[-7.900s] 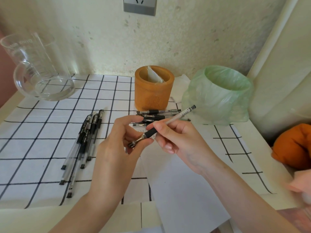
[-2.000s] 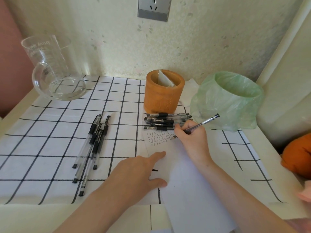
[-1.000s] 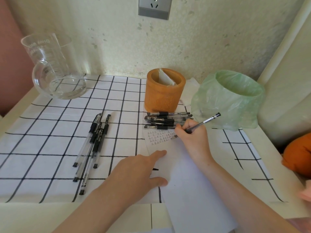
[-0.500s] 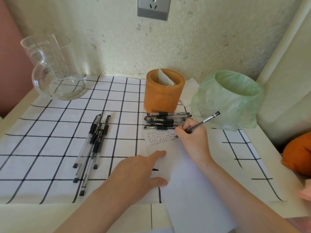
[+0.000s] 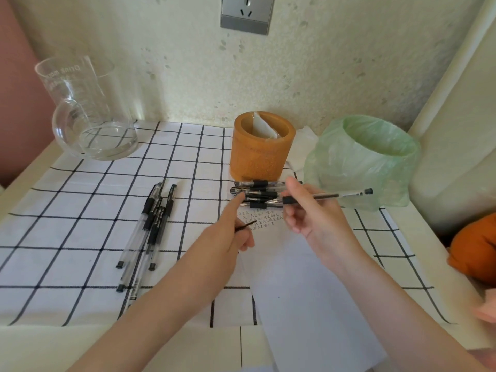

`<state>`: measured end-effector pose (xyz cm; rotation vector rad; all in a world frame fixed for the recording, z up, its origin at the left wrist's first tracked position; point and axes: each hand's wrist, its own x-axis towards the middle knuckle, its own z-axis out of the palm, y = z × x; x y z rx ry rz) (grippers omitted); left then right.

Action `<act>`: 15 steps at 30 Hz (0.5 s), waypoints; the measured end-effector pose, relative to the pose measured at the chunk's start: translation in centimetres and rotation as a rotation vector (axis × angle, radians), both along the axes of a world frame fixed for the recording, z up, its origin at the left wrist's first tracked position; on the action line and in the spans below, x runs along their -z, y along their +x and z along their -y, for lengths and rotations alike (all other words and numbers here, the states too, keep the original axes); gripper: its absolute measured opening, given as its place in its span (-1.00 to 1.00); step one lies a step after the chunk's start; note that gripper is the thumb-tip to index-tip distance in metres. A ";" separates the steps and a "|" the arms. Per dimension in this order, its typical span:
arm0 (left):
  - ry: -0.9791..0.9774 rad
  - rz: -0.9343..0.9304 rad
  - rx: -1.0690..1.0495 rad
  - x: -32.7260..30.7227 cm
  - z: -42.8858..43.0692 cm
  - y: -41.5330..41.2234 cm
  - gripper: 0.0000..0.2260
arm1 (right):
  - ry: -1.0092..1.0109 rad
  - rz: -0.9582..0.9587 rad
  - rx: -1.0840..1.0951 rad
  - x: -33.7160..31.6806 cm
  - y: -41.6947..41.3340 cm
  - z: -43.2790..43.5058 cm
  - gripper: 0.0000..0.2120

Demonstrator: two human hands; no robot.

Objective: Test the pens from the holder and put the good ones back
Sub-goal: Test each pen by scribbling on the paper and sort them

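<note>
Pens: one clear-barrelled pen with a black rubber sleeve point(image 5: 335, 195) lies level in the right grip point(image 5: 319, 224), pinched at the sleeve between thumb and fingers. It is lifted clear of the white paper sheet point(image 5: 308, 291), its tip pointing to 9 o'clock and its black end to 3 o'clock. Under it, the sheet's far end carries rows of small scribbles point(image 5: 261, 218).

A heap of matching black-and-clear pens point(image 5: 257, 190) lies crosswise at 12 o'clock from the sheet, just in front of the orange cylindrical holder point(image 5: 257, 157), which has a folded white slip inside. The left grip point(image 5: 228, 234) has its index finger point(image 5: 237, 202) straight, reaching the heap's near end. A thin dark sliver shows by its thumb, and I cannot tell whether the grip holds it.

Another bunch of the same pens point(image 5: 153, 224) lies lengthwise at 9 o'clock on the black-checked white cloth point(image 5: 67, 224) that covers the cream counter point(image 5: 40, 345). A pale green bag-lined bin point(image 5: 375, 162) stands at 2 o'clock and a clear glass jug point(image 5: 86, 111) at 10 o'clock.
</note>
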<state>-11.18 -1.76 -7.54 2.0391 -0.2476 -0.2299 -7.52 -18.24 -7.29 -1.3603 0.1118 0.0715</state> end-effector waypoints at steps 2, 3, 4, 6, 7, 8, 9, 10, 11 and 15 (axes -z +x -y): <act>-0.123 0.032 -0.050 -0.1 0.0 0.1 -0.48 | 0.086 -0.031 -0.070 -0.7 -0.6 0.0 -0.73; -0.165 0.043 -0.078 -0.1 -0.1 0.0 -0.47 | 0.090 -0.028 -0.082 -0.9 -0.9 0.0 -0.73; -0.197 0.048 -0.103 -0.2 -0.2 0.0 -0.46 | 0.072 -0.020 -0.084 -1.0 -1.1 0.0 -0.75; -0.246 0.045 -0.137 -0.4 -0.4 -0.1 -0.42 | 0.035 -0.011 -0.077 -1.1 -1.4 -0.1 -0.77; -0.257 0.046 -0.145 -0.5 -0.5 -0.1 -0.42 | 0.027 -0.011 -0.074 -1.0 -1.4 -0.2 -0.76; -0.258 0.048 -0.148 -0.6 -0.5 -0.2 -0.42 | 0.019 -0.010 -0.075 -1.0 -1.5 -0.2 -0.74; -0.251 0.049 -0.145 -0.7 -0.4 -0.3 -0.42 | 0.010 -0.008 -0.079 -0.9 -1.5 -0.2 -0.73; -0.240 0.052 -0.142 -0.8 -0.4 -0.3 -0.42 | 0.003 -0.005 -0.084 -0.9 -1.5 -0.3 -0.72; -0.226 0.054 -0.140 -0.9 -0.3 -0.4 -0.43 | -0.003 -0.001 -0.091 -0.9 -1.6 -0.4 -0.73; -0.201 0.049 -0.132 -0.7 0.0 -0.3 -0.45 | -0.042 0.001 -0.125 -0.6 -1.7 -0.8 -0.75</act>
